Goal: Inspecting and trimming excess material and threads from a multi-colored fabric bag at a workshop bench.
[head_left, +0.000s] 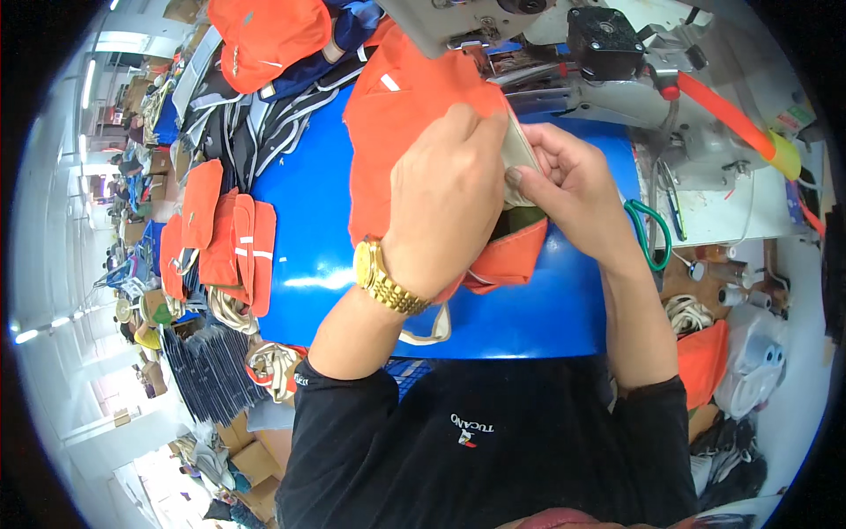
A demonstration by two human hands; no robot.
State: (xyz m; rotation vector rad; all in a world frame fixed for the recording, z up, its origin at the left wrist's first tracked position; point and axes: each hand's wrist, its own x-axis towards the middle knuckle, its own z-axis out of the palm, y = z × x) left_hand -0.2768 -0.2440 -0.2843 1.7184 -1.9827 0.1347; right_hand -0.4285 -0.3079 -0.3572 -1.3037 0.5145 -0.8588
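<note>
Under the sewing machine head [493,18] lies an orange fabric piece [379,132] with a small white tab, spread toward me over the blue table. Along its right side runs a beige strip [520,159]. My left hand [454,185], a gold watch [388,278] on its wrist, is closed on the fabric at this strip; its fingertips are partly hidden. My right hand [568,181] pinches the strip's edge between thumb and fingers. Below the hands an orange fold [511,260] gapes, showing a dark green inside. A beige strap loop [432,331] hangs at the near edge.
The blue tabletop [304,256] surrounds the work. Green-handled scissors [652,234] lie at the right, near the machine bed. Orange pieces [233,242] are heaped at the left, above a stack of dark panels [207,370]. More orange and grey-black pieces [256,132] lie at the far left.
</note>
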